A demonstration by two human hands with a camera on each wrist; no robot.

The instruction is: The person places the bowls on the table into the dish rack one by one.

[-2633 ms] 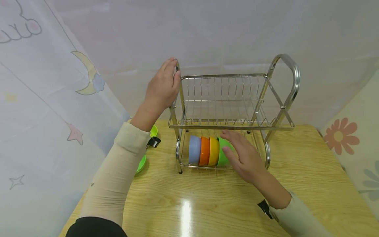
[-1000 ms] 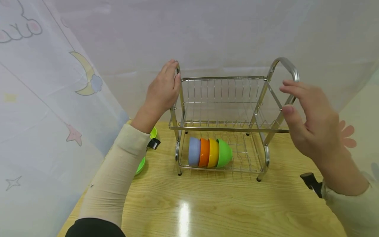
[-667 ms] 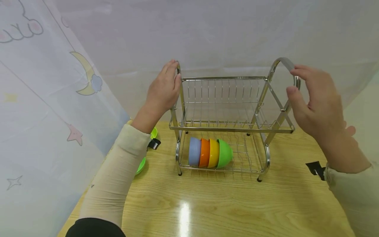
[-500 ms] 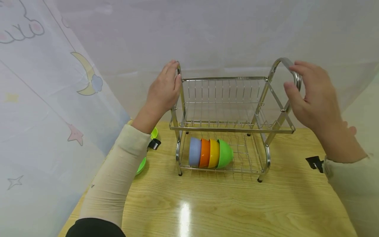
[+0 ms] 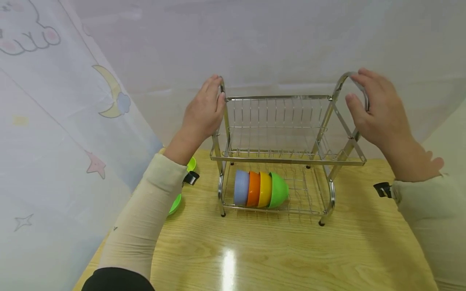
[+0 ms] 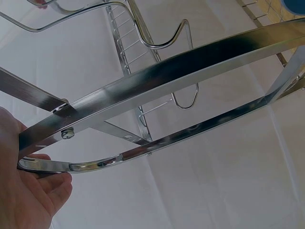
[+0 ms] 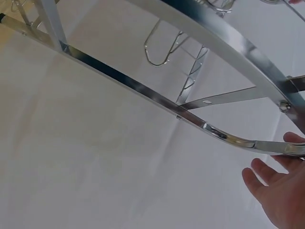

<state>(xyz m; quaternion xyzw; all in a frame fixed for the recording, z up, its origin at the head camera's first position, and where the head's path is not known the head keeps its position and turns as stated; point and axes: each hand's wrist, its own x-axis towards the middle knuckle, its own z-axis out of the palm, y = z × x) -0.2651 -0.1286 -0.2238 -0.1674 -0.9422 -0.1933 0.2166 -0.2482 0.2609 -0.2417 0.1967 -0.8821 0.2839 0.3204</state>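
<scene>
At the two ends of the steel rack, both hands are up at its side loops; the rack stands upright on the table. L hand holds the L loop near its top bend, thumb one side, fingers the other, as best the views show. R hand is at the R loop, approx. same ht.: fingers spread & relaxed at the bar, thumb off it, no closed grip. Hands well apart, rack btwn them.

Step in hand looks like steadying or settling the rack. To do it well, imo: get the R fingers round the bend, match the L side's ht., then load both sides evenly so the feet stay flat. A one-sided pull could skew the frame or roll the bowls; slow & level is best.

Containers: on the rack's lower tier, toward its L end, four bowls in a tight row on their sides, L to R: blue bowl, orange bowl, yellow bowl, green bowl. Green's base faces the rack's R end; insides don't show, so can't tell re: contents. L of the rack, partly behind the L sleeve, are a green dish & a lime dish; too hidden to say what's in 'em.
</scene>
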